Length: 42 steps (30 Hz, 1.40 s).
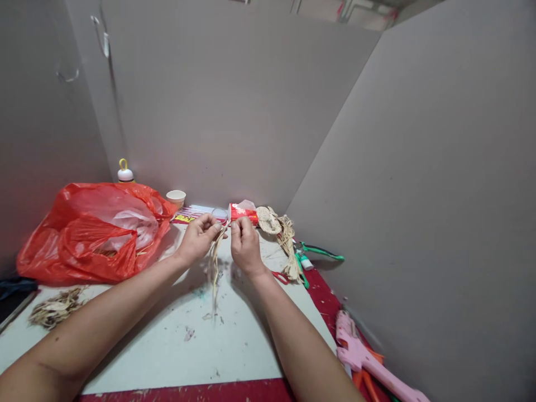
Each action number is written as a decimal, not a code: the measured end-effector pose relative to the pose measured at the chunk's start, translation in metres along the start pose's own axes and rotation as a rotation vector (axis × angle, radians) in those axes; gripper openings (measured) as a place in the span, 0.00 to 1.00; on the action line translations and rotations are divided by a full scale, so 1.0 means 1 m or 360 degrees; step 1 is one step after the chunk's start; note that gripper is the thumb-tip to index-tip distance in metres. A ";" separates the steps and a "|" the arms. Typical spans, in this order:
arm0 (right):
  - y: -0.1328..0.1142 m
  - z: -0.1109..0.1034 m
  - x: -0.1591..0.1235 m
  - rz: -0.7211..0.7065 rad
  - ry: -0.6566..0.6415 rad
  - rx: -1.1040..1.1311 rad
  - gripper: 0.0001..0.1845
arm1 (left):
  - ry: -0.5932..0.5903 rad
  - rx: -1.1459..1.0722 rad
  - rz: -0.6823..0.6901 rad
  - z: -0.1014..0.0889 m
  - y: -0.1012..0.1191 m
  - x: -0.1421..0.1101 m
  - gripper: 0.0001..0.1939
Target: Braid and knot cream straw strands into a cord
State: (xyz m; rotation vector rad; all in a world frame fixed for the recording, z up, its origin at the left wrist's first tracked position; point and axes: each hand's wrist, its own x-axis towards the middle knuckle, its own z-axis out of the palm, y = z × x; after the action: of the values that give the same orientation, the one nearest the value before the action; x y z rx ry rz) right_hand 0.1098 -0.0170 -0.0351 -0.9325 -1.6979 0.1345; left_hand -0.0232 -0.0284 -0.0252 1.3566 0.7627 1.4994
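My left hand [200,235] and my right hand [244,243] are raised side by side over the white table [234,340], both pinched shut on the top of a bundle of pale dried straw strips [215,267]. The strips hang down between the hands and their ends reach the tabletop. A woven straw piece with loose strands [278,229] lies just beyond my right hand.
A red plastic bag [94,231] fills the left side, with a bottle [125,173] and a paper cup [176,197] behind it. Straw scraps [56,306] lie front left. A pink glue gun [368,360], green-handled tools [320,252] and a red packet [243,211] sit to the right. Grey partition walls enclose the table.
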 end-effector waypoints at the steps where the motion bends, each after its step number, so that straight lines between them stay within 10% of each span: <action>1: 0.001 0.000 0.000 0.0006 0.0022 0.0002 0.10 | 0.0017 -0.0013 0.0000 0.000 0.000 0.001 0.14; 10: 0.008 -0.016 0.011 0.0541 0.0006 0.0705 0.15 | 0.0246 -0.0152 -0.0598 -0.016 -0.006 0.013 0.17; 15: 0.014 -0.032 0.021 0.0633 0.0030 0.0855 0.14 | 0.0458 0.0062 -0.0519 -0.031 -0.011 0.018 0.14; 25: -0.005 -0.021 0.015 0.0683 -0.0463 0.0863 0.17 | -0.0312 0.0130 -0.0470 -0.008 0.003 0.002 0.14; 33: -0.002 -0.026 0.017 0.0680 -0.0402 0.0820 0.19 | -0.0210 -0.0173 -0.0588 -0.015 0.005 0.008 0.14; 42: -0.009 -0.027 0.017 0.0706 -0.0931 0.0797 0.12 | -0.0228 -0.0223 -0.0584 -0.019 0.007 0.011 0.12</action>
State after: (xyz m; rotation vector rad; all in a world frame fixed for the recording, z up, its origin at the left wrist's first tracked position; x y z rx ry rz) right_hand 0.1275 -0.0224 -0.0079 -0.9143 -1.8115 1.1689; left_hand -0.0429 -0.0182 -0.0184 1.1345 0.7534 1.1328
